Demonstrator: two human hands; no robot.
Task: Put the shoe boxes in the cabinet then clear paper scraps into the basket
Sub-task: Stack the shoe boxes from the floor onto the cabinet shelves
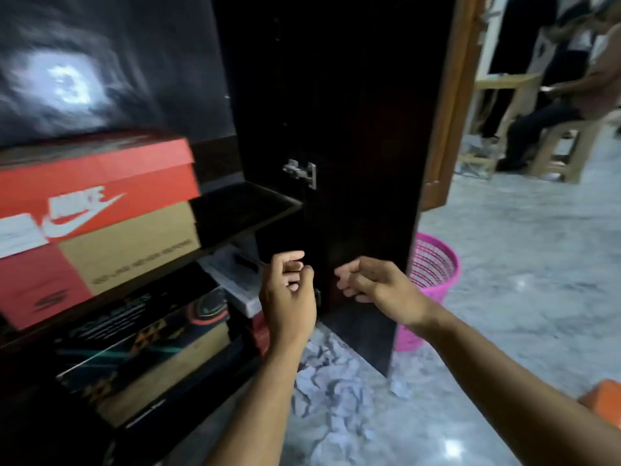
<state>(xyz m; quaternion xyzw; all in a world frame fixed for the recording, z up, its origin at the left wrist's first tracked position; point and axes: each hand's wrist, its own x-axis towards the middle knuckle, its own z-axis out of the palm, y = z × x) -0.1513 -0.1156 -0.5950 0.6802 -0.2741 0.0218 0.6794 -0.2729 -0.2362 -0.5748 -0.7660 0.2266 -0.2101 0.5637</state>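
- The left hand (289,294) is seen just below the centre of the frame, its back turned to the camera, fingers loosely curled, nothing held.
- The right hand (373,280) is held just beside it, to the right, fingers bent leftward, nothing gripped.
- Both bare forearms are stretched up from the lower edge, the right from the lower right corner.
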